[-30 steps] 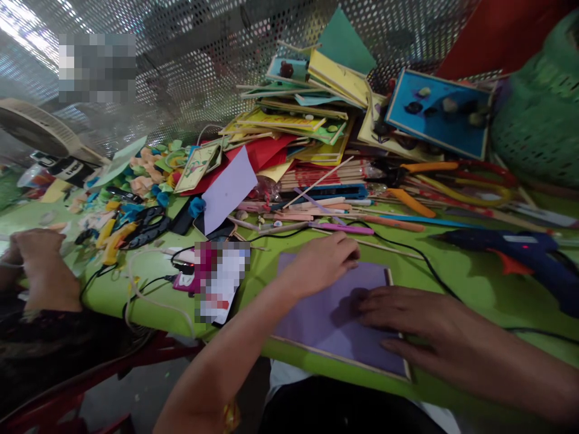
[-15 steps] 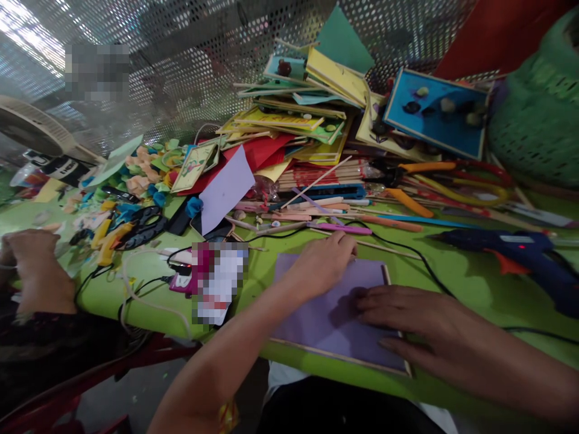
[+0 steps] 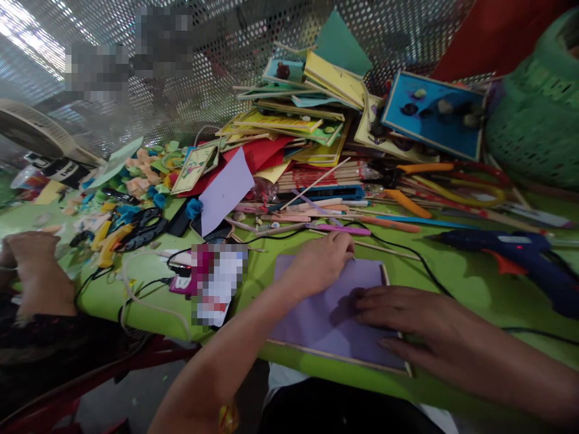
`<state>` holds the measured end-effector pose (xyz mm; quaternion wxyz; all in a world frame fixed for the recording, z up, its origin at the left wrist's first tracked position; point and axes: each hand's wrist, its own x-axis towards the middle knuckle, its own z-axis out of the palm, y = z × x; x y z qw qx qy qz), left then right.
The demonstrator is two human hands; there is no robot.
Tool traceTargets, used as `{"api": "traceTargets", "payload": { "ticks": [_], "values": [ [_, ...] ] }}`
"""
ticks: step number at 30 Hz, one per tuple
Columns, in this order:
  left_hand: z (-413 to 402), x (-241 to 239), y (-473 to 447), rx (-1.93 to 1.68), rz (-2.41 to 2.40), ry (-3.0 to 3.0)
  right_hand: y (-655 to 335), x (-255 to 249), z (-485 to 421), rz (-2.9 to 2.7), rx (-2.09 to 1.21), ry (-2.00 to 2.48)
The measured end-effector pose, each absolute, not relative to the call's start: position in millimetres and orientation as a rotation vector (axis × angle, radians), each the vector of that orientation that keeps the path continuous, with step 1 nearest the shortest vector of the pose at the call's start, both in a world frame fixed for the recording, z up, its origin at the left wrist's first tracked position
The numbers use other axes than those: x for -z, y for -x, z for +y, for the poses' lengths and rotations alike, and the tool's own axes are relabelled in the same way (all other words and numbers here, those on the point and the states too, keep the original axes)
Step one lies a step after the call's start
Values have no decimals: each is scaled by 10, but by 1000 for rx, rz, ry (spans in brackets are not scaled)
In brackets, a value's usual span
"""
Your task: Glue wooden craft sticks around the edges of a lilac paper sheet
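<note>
A purple sheet (image 3: pixel 325 325) lies on the green table in front of me, with thin wooden strips along its right and near edges. At its far edge is my left hand (image 3: pixel 324 258), fingers curled down and closed; whatever is under the fingertips is hidden, though a small pale tip shows beside them. My right hand (image 3: pixel 407 316) rests on the right part of the sheet with fingers stretched out over the right-hand strip. To the right lies a dark blue glue gun (image 3: pixel 506 244) with an orange trigger and a small red light.
Behind the sheet lie sticks, a pink pen (image 3: pixel 339 229), orange-handled pliers (image 3: pixel 425 168) and a pile of framed coloured cards (image 3: pixel 289 120). A green basket (image 3: pixel 534 126) stands back right. Left are a phone (image 3: pixel 221 283), cables, a fan (image 3: pixel 40 135) and another person's hand (image 3: pixel 34 253).
Almost nothing differs. Both hands keep their places on the purple sheet, and the view has shifted very slightly.
</note>
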<state>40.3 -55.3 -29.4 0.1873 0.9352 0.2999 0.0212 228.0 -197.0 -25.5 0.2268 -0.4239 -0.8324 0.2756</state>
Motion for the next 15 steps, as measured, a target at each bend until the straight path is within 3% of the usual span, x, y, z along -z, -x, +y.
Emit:
{"api": "traceTargets", "payload": {
  "ticks": [15],
  "values": [
    [-540,264,-392,-138,915,-2496,-2290,337,-1988,-2303,-742,1157]
  ]
}}
